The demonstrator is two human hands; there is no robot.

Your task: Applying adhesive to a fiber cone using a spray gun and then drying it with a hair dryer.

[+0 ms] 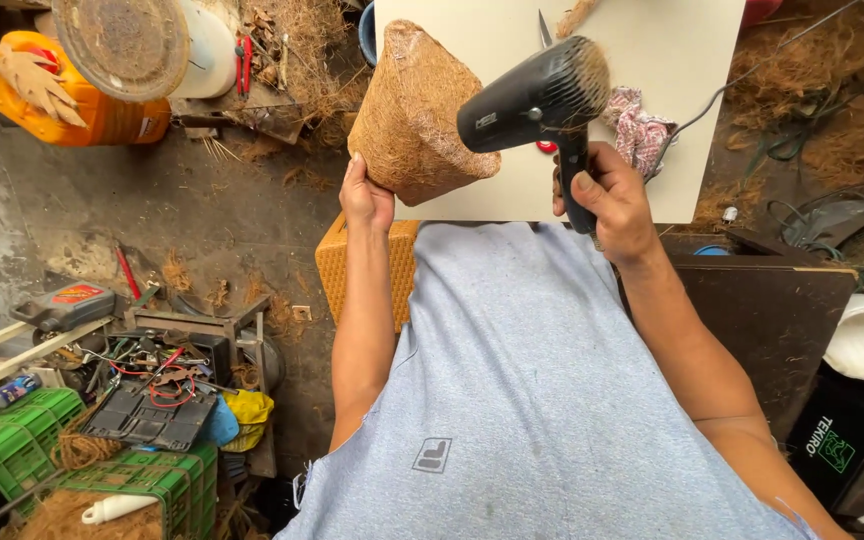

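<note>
Our right hand (pixel 614 200) is clenched round the handle of a black hair dryer (pixel 537 98), nozzle aimed at the coir pot (pixel 414 115). Our left hand (pixel 365 197) grips the pot's narrow base, tilting it above the pale worktop (pixel 672 110) so the side faces the airflow.

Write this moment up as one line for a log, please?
left hand: holds coir pot by its base | right hand: grips black hair dryer, nozzle at pot | below: pale board

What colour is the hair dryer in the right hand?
Black, seen in the head view: the hair dryer held by the right hand.
</note>
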